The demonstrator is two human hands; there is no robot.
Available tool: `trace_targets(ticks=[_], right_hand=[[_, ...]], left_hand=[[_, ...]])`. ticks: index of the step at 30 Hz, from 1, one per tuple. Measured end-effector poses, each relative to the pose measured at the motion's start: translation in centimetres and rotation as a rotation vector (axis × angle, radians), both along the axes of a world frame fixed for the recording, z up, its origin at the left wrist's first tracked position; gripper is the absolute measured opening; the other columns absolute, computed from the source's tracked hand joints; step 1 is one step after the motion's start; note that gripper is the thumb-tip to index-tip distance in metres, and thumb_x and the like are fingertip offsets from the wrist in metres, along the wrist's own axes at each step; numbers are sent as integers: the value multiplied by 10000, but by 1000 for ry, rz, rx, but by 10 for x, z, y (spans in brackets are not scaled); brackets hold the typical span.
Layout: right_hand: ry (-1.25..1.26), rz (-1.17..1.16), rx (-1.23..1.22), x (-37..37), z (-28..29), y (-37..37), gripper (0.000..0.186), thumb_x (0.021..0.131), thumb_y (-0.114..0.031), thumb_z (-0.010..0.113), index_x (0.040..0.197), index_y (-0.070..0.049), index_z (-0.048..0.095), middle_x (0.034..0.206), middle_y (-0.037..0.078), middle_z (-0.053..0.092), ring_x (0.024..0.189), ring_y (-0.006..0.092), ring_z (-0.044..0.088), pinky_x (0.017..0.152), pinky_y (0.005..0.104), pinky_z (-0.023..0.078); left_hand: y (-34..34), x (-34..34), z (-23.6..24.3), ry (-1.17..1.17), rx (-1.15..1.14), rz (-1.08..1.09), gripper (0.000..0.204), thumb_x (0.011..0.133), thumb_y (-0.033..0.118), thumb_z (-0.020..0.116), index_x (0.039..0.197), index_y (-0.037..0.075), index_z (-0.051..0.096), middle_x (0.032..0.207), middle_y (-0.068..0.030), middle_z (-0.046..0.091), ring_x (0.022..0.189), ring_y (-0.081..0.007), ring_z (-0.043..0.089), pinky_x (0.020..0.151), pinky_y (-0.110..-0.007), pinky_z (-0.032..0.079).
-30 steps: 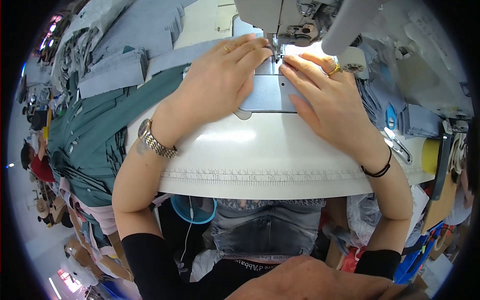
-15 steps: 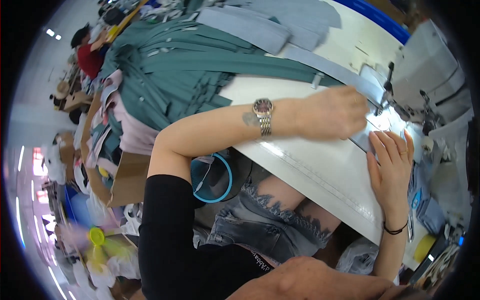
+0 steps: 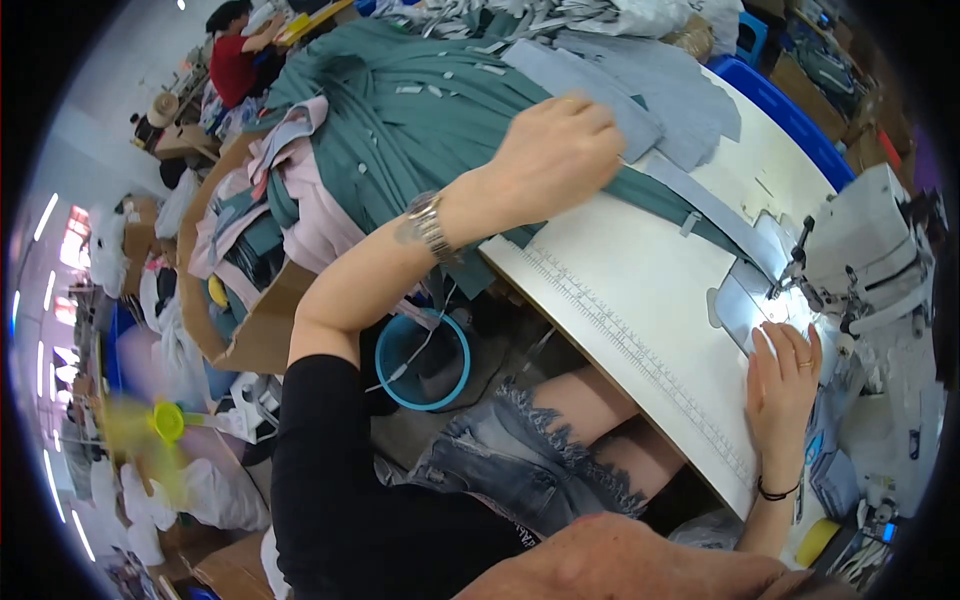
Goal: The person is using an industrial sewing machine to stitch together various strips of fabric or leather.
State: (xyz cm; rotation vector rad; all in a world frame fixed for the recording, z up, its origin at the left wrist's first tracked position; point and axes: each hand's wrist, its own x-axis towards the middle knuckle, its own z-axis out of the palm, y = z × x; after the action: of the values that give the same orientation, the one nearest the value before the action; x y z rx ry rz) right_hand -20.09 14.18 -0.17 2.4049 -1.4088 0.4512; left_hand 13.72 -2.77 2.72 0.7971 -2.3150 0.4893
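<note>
While left hand [image 3: 562, 155] hangs curled above green fabric [image 3: 400, 130], can't tell if gripping anything; right hand [image 3: 784, 400] flat, fingers extended, by sewing machine [image 3: 868, 240]. Fabric likely light, soft, floppy; hold near edge. Lies below and left of left hand; grey strip [image 3: 703, 197] runs right toward machine.

A printed ruler scale [image 3: 625, 355] runs along the front edge of the white table [image 3: 660, 270], with fine tick marks and rows of small dark figures, too small to read with certainty. White lettering [image 3: 522, 535] stands on the black shirt [image 3: 340, 480], only a short piece of it showing beside a fold. The small pale tags [image 3: 408, 90] on the green cloth [image 3: 385, 130] are too small to tell whether they bear print
</note>
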Motion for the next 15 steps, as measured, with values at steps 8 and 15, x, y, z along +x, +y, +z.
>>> trace_targets(ticks=[8,15], right_hand=[[-10,149,150,33,21,6,349,814,-4,695,1159,-12,647,1199,125,638,1136,320,589,1091,549,398],[-906,179,975,111,-27,-25,507,1011,-230,621,1439,-15,454,1519,164,437,1370,236,453,1160,378,357]], left_hand=[[7,-1,-5,-15,43,-105,134,775,166,742,835,68,674,917,-76,649,908,-256,634,772,-365,546],[76,-123,27,-45,373,-583,133,716,98,690,737,-6,610,737,-159,648,734,-321,711,517,-414,539]])
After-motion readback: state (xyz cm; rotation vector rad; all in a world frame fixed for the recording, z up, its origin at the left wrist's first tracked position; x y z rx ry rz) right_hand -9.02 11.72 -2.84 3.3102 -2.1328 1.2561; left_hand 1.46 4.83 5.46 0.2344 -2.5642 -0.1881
